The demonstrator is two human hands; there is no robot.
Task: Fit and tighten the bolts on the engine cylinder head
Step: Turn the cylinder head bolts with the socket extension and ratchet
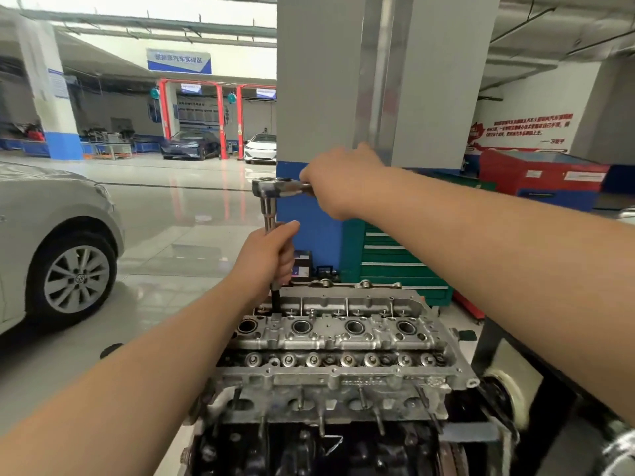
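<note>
Workshop floor behind; cylinder head [343, 341] seated; left hand [271, 255] grips extension [269, 218]; right hand [338, 182] grips ratchet [275, 187] at far-left corner; tightening underway, other bolts unclear.

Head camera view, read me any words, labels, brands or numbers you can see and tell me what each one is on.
Blue hanging banner: Chinese characters, too blurred to quote reliably.
Red lettering on the white wall: Chinese text, too small to read.
Cast marking on the cylinder head: there, but illegible.
Grey car's wheel hub: VW emblem.
Red cabinet's stickers: unreadable.
</note>
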